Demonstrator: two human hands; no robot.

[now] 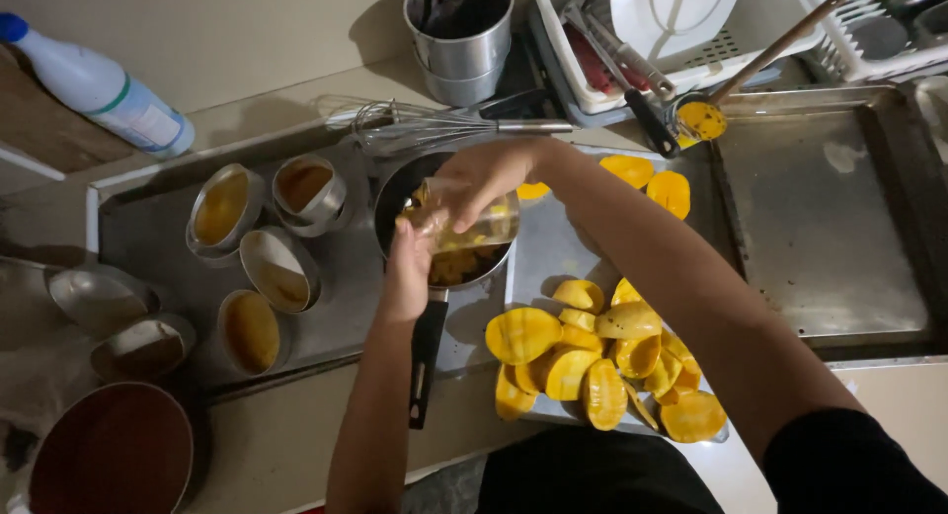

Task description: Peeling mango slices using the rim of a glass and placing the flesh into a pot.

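My right hand (pixel 489 183) grips a clear glass cup (pixel 474 223) holding yellow pulp, tilted over the dark round saucepan with black handle (pixel 427 351) at centre. My left hand (pixel 410 267) is at the cup's 7 o'clock, fingers up against its rim; grip unclear. Pile of yellow mango halves (pixel 592 356) at 4 o'clock, small oval metal moulds (pixel 252 247) at 9 o'clock, wire whisk (pixel 415 129) at 12.
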